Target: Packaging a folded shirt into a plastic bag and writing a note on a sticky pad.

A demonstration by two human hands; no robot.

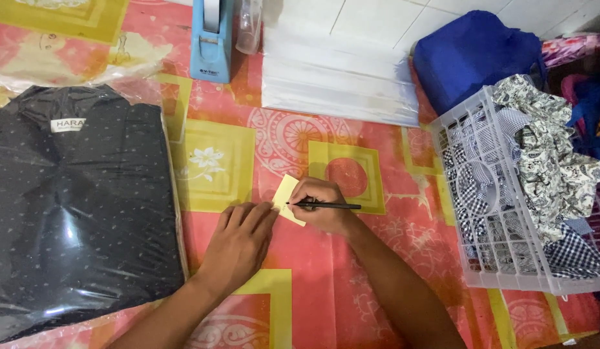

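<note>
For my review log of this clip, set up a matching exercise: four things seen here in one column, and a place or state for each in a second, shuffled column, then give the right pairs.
Things:
1. pen
2. yellow note
3. dark shirt
4. white basket

Places or states:
A. wrapped in clear plastic, at the left
B. held in the right hand
C. at the right, holding patterned clothes
D. on the mat, pinned under the fingers of the left hand

Pairs: 1-B, 2-D, 3-A, 4-C
</note>
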